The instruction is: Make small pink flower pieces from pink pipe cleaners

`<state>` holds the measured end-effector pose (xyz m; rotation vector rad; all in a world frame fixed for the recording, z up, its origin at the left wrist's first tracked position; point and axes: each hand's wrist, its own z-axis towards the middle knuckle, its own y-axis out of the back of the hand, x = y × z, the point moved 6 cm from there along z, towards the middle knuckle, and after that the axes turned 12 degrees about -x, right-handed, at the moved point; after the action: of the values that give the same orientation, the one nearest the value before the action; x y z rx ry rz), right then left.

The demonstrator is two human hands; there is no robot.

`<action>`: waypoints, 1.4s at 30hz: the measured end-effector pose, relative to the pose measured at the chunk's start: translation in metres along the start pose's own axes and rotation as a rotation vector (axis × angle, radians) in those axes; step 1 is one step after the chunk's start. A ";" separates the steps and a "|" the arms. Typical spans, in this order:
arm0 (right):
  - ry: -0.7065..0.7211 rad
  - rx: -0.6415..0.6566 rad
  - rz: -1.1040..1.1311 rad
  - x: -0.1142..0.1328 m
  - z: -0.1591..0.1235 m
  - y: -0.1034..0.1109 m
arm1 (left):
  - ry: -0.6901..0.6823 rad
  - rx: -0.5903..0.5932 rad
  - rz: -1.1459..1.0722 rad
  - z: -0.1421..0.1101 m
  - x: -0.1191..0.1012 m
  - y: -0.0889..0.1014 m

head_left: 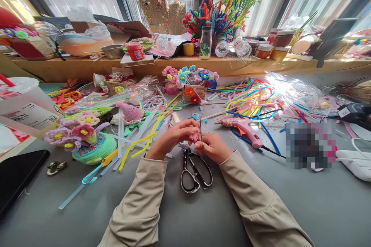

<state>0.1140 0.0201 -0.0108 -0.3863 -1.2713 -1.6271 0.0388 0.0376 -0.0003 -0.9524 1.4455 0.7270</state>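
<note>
Both forearms in beige sleeves reach forward and converge at mid-frame. The left hand [171, 139] is curled with its fingertips pinched together, knuckles up. The right hand [213, 147] is closed likewise, thumb and fingers meeting the left's.

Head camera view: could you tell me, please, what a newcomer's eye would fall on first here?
Probably the two hands at centre, the left hand and right hand, pinching a small pink pipe-cleaner flower just above the black scissors on the grey table. Next, the bright tangle of loose pipe cleaners to the right behind a pink glue gun, and the tall pipe-cleaner bouquet on the window ledge.
</note>
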 end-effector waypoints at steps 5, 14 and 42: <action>-0.008 -0.001 0.005 -0.001 0.000 0.001 | 0.001 -0.008 -0.001 0.001 0.000 0.000; -0.019 0.013 0.048 0.000 0.000 -0.002 | -0.001 0.002 0.010 0.001 0.000 0.000; -0.117 0.246 0.313 -0.001 -0.008 -0.012 | -0.154 -0.031 -0.050 -0.001 -0.010 0.004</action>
<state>0.1068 0.0133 -0.0215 -0.5057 -1.4023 -1.1848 0.0345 0.0401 0.0094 -0.9328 1.2751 0.7711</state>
